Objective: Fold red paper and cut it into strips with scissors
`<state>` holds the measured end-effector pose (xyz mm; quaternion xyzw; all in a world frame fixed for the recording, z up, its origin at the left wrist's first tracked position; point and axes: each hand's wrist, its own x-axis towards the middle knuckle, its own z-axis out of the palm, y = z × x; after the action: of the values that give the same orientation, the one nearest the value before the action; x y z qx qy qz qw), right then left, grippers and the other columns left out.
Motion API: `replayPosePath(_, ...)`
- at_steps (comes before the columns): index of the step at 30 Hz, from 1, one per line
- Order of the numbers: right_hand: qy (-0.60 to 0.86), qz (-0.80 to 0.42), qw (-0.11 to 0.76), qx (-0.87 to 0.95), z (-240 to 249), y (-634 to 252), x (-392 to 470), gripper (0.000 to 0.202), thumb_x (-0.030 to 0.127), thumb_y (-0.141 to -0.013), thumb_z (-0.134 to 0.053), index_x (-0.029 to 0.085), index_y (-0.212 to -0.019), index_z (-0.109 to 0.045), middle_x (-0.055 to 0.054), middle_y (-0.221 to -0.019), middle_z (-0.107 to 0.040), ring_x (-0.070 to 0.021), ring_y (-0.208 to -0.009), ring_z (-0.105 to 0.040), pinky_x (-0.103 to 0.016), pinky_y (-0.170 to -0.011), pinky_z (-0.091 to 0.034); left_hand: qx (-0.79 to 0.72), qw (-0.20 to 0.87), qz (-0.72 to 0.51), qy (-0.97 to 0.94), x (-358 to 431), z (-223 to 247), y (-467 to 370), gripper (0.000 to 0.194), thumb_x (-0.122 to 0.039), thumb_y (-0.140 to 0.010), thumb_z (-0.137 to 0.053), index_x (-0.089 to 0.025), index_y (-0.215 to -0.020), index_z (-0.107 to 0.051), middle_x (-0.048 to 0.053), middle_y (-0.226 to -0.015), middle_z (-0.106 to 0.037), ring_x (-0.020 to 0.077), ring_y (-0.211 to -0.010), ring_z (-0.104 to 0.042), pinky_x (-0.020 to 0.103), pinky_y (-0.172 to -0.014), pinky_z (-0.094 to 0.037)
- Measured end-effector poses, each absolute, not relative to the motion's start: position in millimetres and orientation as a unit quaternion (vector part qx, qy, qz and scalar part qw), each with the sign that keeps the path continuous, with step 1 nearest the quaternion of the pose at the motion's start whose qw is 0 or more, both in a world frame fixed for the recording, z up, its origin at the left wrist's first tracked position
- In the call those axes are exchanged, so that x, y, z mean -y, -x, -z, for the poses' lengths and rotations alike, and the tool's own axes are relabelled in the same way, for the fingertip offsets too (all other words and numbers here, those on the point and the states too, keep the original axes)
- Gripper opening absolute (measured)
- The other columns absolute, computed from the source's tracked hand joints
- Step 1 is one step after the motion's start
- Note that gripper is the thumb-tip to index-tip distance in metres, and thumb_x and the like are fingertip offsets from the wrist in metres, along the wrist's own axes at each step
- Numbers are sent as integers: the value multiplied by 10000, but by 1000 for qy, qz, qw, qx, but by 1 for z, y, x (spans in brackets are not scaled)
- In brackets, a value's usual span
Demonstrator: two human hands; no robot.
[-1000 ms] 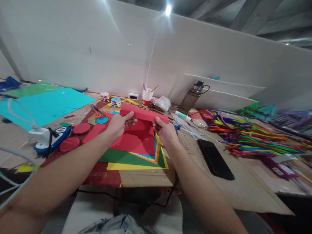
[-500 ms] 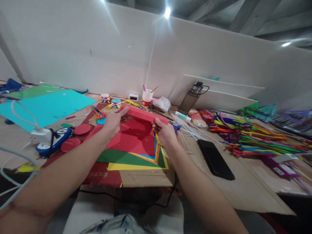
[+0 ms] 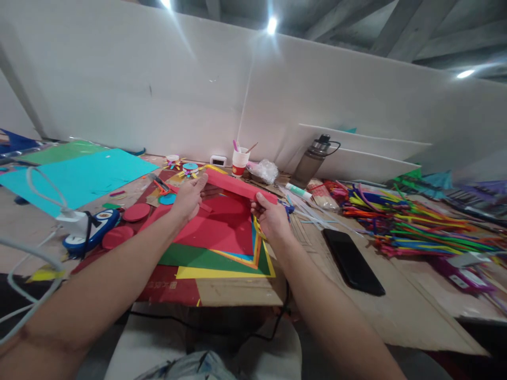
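The long, narrow red paper strip [image 3: 238, 186] is raised above the stacked coloured paper sheets [image 3: 222, 232], set in from the tabletop's [image 3: 19, 224] front edge. It could buckle if the hands press inward, or crease crookedly if they twist unevenly. The left hand [image 3: 189, 198] and right hand [image 3: 271, 214] each pinch it near one end, thumbs uppermost.

Red strip [image 3: 237, 185] is matt ppr, btl collar [image 3: 320, 147] shiny metal
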<state>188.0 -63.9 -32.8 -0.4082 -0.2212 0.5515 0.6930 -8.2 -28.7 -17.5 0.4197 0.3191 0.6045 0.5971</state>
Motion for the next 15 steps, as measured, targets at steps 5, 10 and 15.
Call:
replayPosePath(5,397,-549,694,245,36,-187,65,107,160,-708,-754,136,-704,-650,6,-566,-672,-76,-467,-594,-157,-459,-520,-331,574,-619,-422,26,20,8,222,-344,-786,-693,-124,-761,-677,108,-711,-735,239,-771,-737,339,-739,-599)
replayPosePath(10,391,-545,694,262,37,-185,66,142,185,-664,-786,138,-703,-658,-2,-570,-680,-80,-475,-601,-154,-469,-523,-358,556,-636,-398,28,20,10,199,-325,-747,-721,-139,-731,-651,75,-635,-714,223,-682,-728,319,-676,-601)
replayPosePath(15,409,-545,684,259,37,-180,67,145,196,-661,-791,143,-695,-661,-7,-577,-690,-83,-469,-599,-157,-450,-520,-354,563,-652,-365,33,20,9,212,-326,-819,-631,-131,-738,-644,67,-592,-694,211,-676,-724,321,-695,-593)
